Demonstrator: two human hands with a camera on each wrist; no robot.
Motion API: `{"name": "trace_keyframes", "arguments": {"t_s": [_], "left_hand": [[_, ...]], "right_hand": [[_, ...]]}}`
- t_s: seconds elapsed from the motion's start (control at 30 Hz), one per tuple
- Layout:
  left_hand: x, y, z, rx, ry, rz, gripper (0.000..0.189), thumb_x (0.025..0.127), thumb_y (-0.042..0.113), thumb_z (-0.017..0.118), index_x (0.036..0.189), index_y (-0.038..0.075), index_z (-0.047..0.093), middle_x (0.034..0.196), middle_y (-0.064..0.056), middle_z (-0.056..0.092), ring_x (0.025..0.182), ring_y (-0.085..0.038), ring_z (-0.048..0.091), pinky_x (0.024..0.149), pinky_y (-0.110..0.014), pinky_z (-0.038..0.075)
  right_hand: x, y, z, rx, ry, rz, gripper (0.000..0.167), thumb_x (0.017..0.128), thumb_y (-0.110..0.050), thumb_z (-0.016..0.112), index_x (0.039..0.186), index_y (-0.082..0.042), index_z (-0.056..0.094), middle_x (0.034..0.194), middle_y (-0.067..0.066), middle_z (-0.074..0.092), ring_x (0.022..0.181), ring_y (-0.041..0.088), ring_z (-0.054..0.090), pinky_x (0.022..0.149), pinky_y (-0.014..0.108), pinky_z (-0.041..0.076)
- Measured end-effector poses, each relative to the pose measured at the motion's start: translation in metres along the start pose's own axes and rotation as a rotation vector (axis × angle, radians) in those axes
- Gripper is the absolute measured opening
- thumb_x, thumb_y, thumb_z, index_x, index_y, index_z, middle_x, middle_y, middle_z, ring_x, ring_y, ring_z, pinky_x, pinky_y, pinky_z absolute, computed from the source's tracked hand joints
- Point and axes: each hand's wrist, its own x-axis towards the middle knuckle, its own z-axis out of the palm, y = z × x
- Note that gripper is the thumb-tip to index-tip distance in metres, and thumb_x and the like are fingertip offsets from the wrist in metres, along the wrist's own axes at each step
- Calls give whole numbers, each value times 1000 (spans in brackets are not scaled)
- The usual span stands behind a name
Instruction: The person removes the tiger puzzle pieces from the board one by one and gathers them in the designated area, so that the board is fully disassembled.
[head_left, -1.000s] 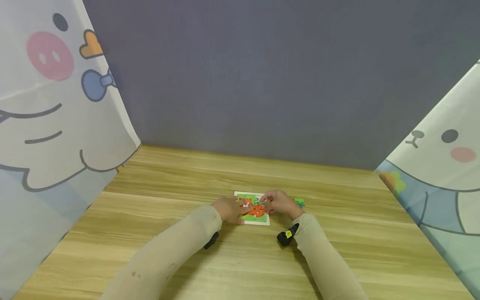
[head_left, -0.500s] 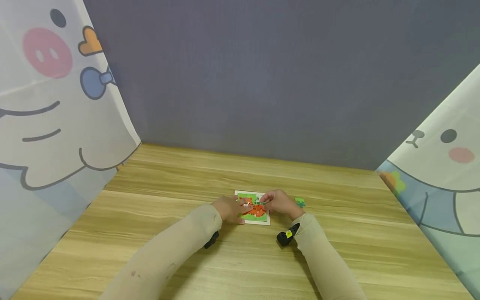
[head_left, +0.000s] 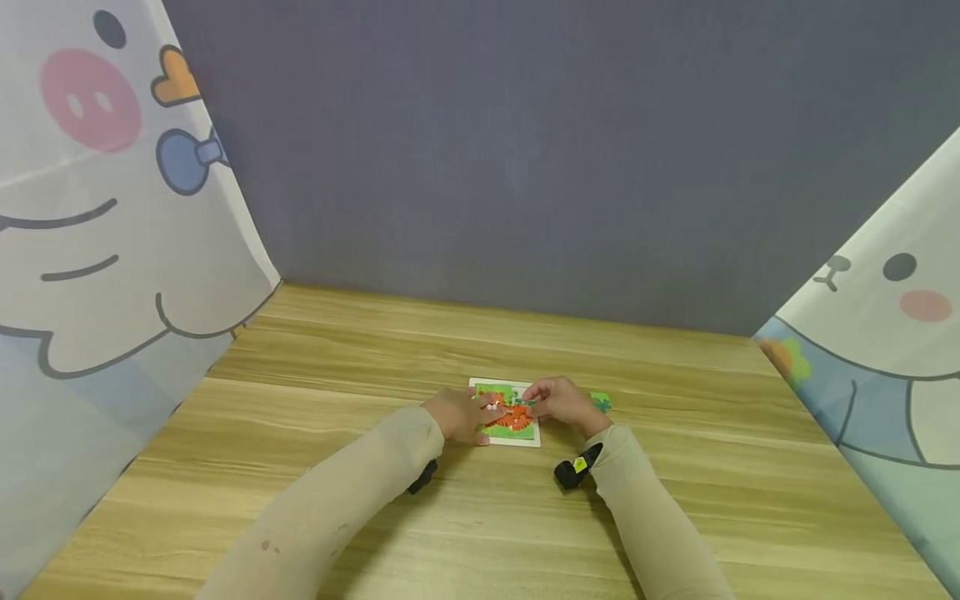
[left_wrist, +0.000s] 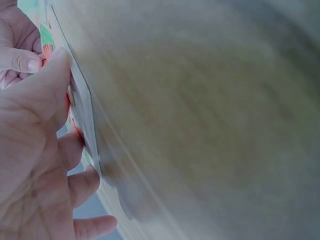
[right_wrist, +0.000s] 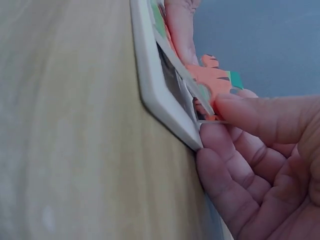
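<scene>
The left hand (head_left: 455, 414) is resting on the tiger puzzle (head_left: 513, 432), its fingers spread and gripping nothing. Beside it, the right hand (head_left: 562, 402) is pinching an orange piece (right_wrist: 212, 80) tilted at the white frame (right_wrist: 146, 60), while a green piece (head_left: 601, 401) is lying just right of that hand.

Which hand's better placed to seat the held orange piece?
Right, I'd say: the right hand pinches the orange piece at the puzzle. The left hand rests on the puzzle, so it's likelier to steady it.
</scene>
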Motion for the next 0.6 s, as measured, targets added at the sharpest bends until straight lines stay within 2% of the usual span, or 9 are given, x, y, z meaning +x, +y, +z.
{"name": "trace_keyframes", "arguments": {"t_s": [0.43, 0.6], "left_hand": [[-2, -1, -2, -3, -18, 0, 62, 95, 55, 45, 151, 42, 23, 158, 11, 16, 144, -16, 19, 108, -39, 35], [-4, -1, -3, -6, -12, 5, 62, 95, 55, 45, 151, 41, 23, 158, 12, 16, 144, -16, 19, 108, -38, 35]], "right_hand": [[0, 3, 0, 70, 5, 47, 13, 83, 8, 63, 96, 8, 64, 78, 2, 59, 69, 11, 61, 67, 29, 55], [-2, 2, -1, 35, 1, 25, 9, 83, 6, 64, 92, 6, 65, 75, 1, 59, 67, 10, 60, 65, 27, 54]]}}
